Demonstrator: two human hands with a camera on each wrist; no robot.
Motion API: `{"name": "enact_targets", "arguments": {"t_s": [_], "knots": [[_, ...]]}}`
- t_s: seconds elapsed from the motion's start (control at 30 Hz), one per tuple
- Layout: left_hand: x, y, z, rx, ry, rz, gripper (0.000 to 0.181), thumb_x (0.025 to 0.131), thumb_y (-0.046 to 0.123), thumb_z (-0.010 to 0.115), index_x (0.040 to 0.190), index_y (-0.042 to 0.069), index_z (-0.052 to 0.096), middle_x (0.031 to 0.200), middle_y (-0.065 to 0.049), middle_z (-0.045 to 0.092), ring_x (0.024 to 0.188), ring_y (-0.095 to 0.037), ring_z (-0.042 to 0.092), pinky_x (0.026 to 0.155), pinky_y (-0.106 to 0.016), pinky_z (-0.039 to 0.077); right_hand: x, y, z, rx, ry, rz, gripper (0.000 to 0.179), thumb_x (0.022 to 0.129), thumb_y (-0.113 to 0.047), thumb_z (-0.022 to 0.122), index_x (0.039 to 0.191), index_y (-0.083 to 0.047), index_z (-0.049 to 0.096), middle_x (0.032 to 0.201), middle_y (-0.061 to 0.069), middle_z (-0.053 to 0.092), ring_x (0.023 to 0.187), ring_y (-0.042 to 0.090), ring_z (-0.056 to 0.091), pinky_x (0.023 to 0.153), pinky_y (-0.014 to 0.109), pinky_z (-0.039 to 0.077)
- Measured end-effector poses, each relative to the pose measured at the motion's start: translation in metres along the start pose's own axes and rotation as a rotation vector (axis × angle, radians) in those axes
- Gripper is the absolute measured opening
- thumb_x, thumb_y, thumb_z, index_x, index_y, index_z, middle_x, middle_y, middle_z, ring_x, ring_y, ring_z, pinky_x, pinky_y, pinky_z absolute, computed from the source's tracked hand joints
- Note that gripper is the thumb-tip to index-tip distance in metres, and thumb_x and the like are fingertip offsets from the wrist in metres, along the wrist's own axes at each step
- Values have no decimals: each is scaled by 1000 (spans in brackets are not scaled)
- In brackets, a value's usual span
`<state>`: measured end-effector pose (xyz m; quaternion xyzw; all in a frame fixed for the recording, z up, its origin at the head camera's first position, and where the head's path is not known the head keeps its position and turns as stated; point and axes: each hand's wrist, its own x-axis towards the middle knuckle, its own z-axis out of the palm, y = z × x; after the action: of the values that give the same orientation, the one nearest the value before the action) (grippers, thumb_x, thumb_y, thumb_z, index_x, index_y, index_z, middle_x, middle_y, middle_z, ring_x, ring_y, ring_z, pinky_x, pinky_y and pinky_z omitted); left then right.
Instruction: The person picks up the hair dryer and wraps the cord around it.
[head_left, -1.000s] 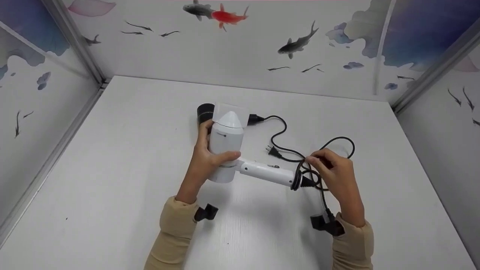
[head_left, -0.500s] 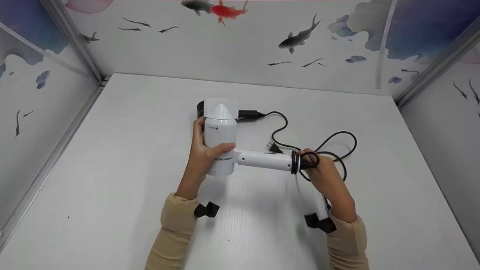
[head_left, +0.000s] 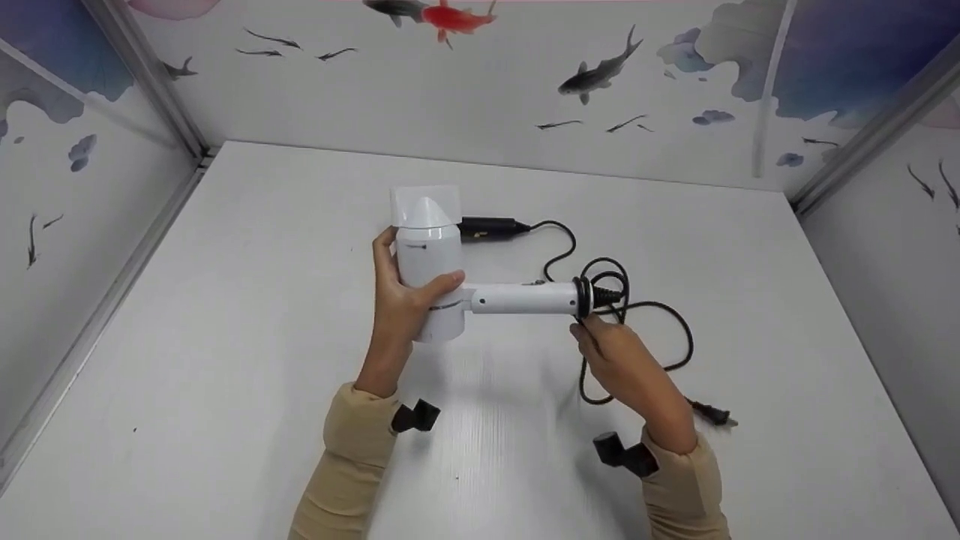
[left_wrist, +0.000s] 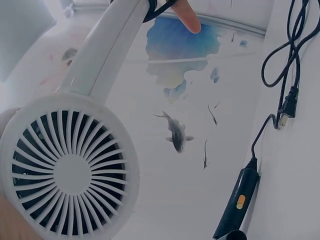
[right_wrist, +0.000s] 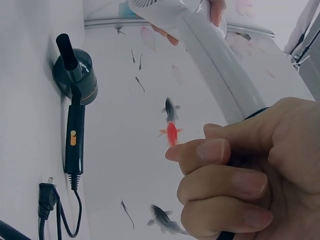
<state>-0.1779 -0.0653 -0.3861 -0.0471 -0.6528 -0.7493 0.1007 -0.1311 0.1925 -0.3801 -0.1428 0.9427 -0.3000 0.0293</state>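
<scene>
My left hand [head_left: 397, 307] grips the barrel of a white hair dryer [head_left: 431, 259], thumb across its front and fingers behind. The dryer's handle [head_left: 525, 298] points right, with black power cord [head_left: 583, 297] wound in turns around its end. Just below that end, my right hand [head_left: 630, 367] pinches the cord; in the right wrist view its fingers [right_wrist: 225, 182] are curled, and a bit of cord [right_wrist: 226, 235] shows beneath them. In the left wrist view the dryer's round rear grille [left_wrist: 72, 175] faces the camera.
A black hair dryer [head_left: 495, 228] lies behind the white one, partly hidden in the head view. Its plug [right_wrist: 47, 200] lies beside its handle. Loose loops of cord [head_left: 681, 322] spread right of my hand, and another plug [head_left: 712, 414] appears near my right wrist. Printed panels enclose the white table [head_left: 225, 315].
The white dryer has shifted left and away, its handle turning level. My right hand has passed around the handle's end to its near side with the cord. A plug now shows by my right wrist.
</scene>
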Motion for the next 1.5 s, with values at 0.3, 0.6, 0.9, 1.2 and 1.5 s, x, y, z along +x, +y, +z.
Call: {"name": "enact_targets", "arguments": {"t_s": [0.3, 0.6, 0.9, 1.2, 1.5], "knots": [[4, 2, -1, 33, 38, 119, 90, 72, 11, 76, 141, 12, 18, 121, -11, 50, 104, -24, 54, 85, -39, 46, -6, -3, -1, -51, 14, -39, 33, 98, -10, 45, 127, 3, 50, 66, -1, 48, 57, 9, 41, 56, 24, 38], [8, -1, -6, 127, 111, 169, 90, 73, 13, 77, 141, 12, 18, 122, -12, 48, 106, -23, 52, 88, -40, 44, -10, -8, -2, -25, 84, -79, 27, 93, -7, 54, 118, -3, 62, 84, 2, 64, 65, 8, 46, 60, 23, 41], [6, -5, -5, 227, 116, 264, 89, 73, 15, 77, 142, 11, 20, 121, -8, 51, 105, -19, 53, 88, -41, 45, -13, -17, -1, -65, 215, 12, 15, 86, -11, 65, 100, -8, 71, 82, 1, 66, 65, 9, 48, 60, 25, 41], [4, -8, -5, 537, 131, 334, 87, 70, 21, 79, 140, 10, 30, 124, -11, 53, 106, -26, 53, 90, -44, 35, -16, -15, -1, -156, 517, -123, 10, 77, -5, 73, 87, -8, 71, 73, 0, 61, 65, 9, 50, 57, 24, 41], [3, -10, -4, 508, -53, 195, 89, 70, 23, 80, 142, 19, 27, 119, -7, 55, 99, -23, 57, 79, -43, 49, -11, -4, -9, -112, 599, -349, 16, 74, 4, 73, 85, -4, 65, 70, 3, 46, 68, 12, 37, 60, 18, 33]]}}
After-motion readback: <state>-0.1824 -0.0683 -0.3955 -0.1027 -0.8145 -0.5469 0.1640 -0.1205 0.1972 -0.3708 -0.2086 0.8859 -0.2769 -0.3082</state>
